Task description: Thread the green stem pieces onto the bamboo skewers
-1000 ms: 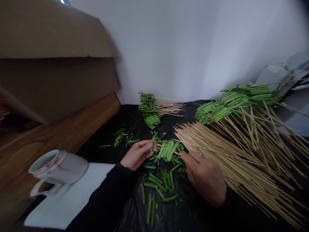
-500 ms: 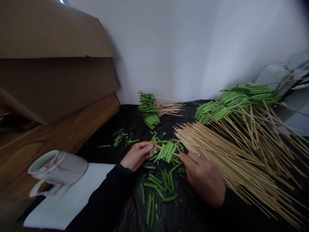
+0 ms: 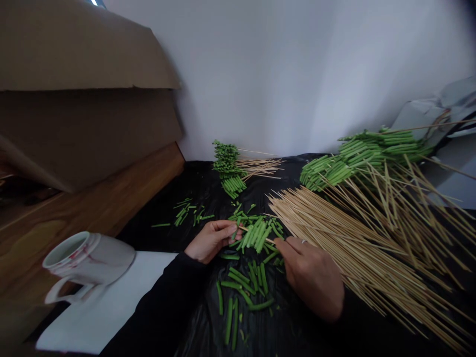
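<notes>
Skewer [image 3: 270,241], gripped in right hand [image 3: 314,275], bridges narrow gap to left hand [image 3: 211,241] pinching green piece [image 3: 234,233].

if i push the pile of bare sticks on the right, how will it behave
The pile of bare sticks would probably slide apart, since they lie at slightly differing angles. They look thin and straight, so likely light and fairly stiff.

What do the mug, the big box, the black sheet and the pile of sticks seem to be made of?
Mug: probably glazed ceramic, whitish and smooth with reddish streaks.
Big box: likely cardboard, matt brown with a flap.
Black sheet: seemingly thin plastic, with faintly shiny wrinkles.
Pile of sticks: bamboo or wood, apparently unvarnished, dull tan.
</notes>
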A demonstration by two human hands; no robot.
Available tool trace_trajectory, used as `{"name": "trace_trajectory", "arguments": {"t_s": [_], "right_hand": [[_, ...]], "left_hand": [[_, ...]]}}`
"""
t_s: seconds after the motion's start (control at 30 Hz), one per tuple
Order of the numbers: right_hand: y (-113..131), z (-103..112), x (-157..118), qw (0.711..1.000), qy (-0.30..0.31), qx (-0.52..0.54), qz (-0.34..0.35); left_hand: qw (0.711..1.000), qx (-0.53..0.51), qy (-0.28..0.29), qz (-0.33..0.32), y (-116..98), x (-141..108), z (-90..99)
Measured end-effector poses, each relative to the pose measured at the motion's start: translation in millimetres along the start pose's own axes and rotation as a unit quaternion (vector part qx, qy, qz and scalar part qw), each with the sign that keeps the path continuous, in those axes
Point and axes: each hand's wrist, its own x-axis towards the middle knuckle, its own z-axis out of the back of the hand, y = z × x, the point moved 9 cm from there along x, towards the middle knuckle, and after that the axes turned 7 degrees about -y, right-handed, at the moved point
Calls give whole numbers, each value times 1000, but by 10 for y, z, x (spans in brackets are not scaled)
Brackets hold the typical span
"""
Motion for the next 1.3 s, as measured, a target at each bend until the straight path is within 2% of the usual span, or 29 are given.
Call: {"name": "trace_trajectory", "arguments": {"t_s": [0.2, 0.4, 0.83, 1.17, 1.3], "right_hand": [[14, 34, 23, 1000, -16, -13, 11], [48, 57, 29, 999, -16, -26, 21], [88, 49, 0, 999, -20, -11, 26], [79, 48, -8, 1000, -24, -6, 14], [97, 38, 5, 1000, -20, -7, 13]], "left_hand": [[1000, -11, -6, -6, -6, -4, -42], [999, 29, -39, -18, -2, 6, 32], [999, 43, -12, -16, 32, 10, 2], [1000, 21, -6, 16, 74, 5, 10], [999, 16, 4, 30, 114, -18, -55]]}}
